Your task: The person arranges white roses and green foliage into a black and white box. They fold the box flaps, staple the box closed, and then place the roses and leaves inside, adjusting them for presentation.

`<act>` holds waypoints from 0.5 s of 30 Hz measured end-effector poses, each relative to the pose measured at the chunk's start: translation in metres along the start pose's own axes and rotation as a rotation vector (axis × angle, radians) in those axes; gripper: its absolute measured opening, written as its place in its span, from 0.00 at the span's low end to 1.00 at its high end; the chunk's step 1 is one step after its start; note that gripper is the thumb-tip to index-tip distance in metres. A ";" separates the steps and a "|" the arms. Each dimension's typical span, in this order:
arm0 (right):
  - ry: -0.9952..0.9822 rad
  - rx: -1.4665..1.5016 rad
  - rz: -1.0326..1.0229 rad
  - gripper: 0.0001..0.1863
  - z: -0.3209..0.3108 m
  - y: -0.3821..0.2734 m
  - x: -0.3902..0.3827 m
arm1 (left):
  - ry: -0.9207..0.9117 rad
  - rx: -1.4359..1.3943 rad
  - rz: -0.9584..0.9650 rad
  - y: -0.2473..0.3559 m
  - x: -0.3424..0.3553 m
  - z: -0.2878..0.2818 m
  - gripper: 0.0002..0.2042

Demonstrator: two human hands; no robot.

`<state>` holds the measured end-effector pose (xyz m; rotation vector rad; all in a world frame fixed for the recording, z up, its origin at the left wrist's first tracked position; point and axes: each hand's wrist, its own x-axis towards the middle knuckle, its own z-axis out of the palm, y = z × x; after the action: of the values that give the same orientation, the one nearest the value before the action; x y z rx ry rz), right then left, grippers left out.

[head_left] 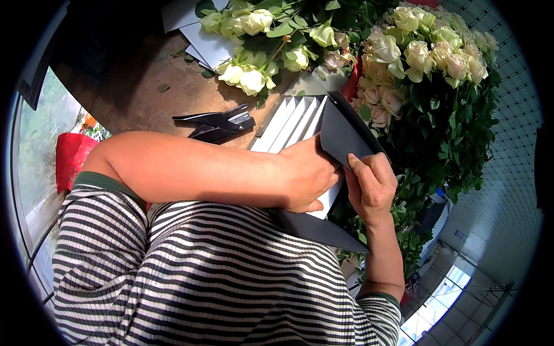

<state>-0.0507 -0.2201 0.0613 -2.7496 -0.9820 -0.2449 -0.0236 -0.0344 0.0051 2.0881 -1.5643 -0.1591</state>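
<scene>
A black-and-white pleated card [291,120] lies before me, with white folds side by side and stiff black outer flaps. My left hand [309,173] is curled over the white folds, its fingertips partly hidden under the black flap [349,135]. At that flap's lower edge, my right hand [372,181] is closed in a pinch, thumb on top. The two hands nearly meet there. Another black flap [323,230] sticks out below my left hand, near my striped shirt. Beyond my left forearm, a black stapler [222,122] rests on the brown table [138,104].
Cream and pale green roses [254,72] lie along the table's far side, by white sheets [208,43]. A large bunch of pale pink roses [421,57] with dense leaves stands at the right. Something red [72,158] is at the left, beside clear wrapping.
</scene>
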 end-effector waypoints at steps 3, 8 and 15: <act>0.028 -0.009 -0.012 0.19 0.005 0.001 -0.002 | -0.021 -0.022 -0.008 -0.002 -0.003 -0.002 0.26; 0.039 0.013 -0.023 0.19 0.015 -0.001 -0.012 | 0.322 -0.335 0.097 -0.022 -0.040 0.000 0.09; 0.073 0.017 -0.030 0.17 0.021 -0.003 -0.011 | 0.342 -1.149 -0.722 -0.027 -0.045 -0.021 0.20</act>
<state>-0.0590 -0.2190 0.0396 -2.6917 -1.0017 -0.3370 -0.0066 0.0197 0.0010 1.4676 -0.2551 -0.7094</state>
